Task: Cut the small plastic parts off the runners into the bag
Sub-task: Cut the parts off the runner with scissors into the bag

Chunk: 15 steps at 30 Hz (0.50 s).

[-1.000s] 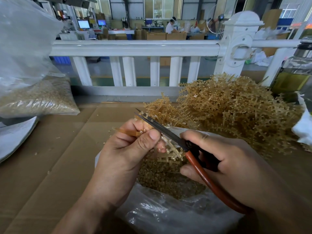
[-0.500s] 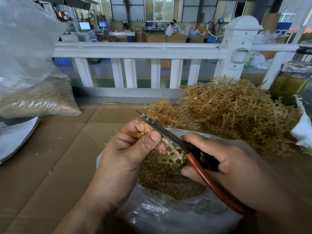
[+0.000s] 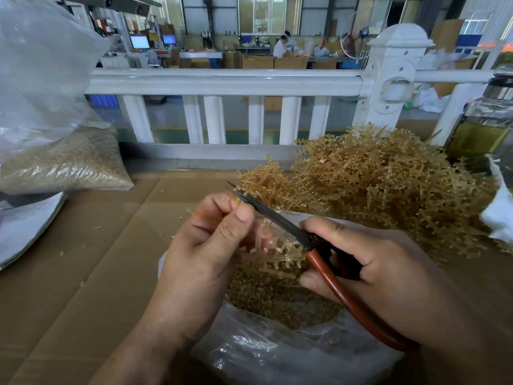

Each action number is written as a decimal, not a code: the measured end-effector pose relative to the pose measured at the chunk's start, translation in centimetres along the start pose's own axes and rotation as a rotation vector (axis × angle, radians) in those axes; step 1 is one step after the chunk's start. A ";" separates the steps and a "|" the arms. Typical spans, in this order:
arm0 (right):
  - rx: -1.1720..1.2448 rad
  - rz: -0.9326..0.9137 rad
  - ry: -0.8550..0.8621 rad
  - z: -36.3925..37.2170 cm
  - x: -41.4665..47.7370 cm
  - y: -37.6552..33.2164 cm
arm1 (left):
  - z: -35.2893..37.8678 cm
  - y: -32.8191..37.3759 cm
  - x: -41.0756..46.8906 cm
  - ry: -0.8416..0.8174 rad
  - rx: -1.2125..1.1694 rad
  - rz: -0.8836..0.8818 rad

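Left hand: thumb and fingers curled, pinching a runner above the bag mouth. Right hand: fingers wrapped round the red handles of the scissors, index finger laid on top near the pivot. Blades run up-left from the right hand and cross over the left thumb tip. They're nearly closed, tips a sliver apart just past the left fingers. The left thumb hides where blade meets runner, so can't tell what's in the cut. The runner's lower branches, small parts attached, hang between the two hands.

Bag: clear plastic, directly under both hands, mouth open, cut parts heaped inside. The right wrist covers its right edge.

Pile of amber runners: beyond the right hand, up against the bag's far side, spreading right.

Table: brown cardboard sheets, a few loose bits left of the left hand.

Far left of the left hand: second bag, clear, filled with parts at the bottom, with a white sheet on its near side.

Far right, past the pile: glass bottle of yellowish liquid, and a white wad at the frame edge, material unclear.

White rail runs across behind everything. Behind it is a workshop floor with boxes.
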State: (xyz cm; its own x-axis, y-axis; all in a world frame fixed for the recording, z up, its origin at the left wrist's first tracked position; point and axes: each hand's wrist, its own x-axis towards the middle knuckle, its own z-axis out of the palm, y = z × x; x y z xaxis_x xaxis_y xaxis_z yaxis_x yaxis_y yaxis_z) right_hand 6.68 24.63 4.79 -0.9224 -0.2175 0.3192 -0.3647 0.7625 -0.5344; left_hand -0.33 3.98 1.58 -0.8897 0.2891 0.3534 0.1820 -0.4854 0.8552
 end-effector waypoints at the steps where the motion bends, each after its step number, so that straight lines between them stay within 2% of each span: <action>1: -0.003 -0.003 -0.001 0.0 0.0 0.0 | 0.0 0.0 0.0 0.023 0.008 0.009; 5: -0.016 -0.013 0.004 0.0 0.0 -0.1 | 0.1 0.1 0.0 0.065 0.032 0.050; 15: 0.026 -0.018 0.030 0.4 0.0 -0.2 | 0.4 0.1 0.0 0.020 0.010 0.035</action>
State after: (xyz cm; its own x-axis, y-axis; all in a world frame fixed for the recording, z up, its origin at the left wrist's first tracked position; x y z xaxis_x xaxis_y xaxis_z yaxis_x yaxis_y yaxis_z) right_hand 6.68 24.26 4.58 -0.9117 -0.2124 0.3516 -0.3845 0.7425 -0.5485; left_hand -0.10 4.25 1.82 -0.8907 0.2555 0.3760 0.2174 -0.4870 0.8459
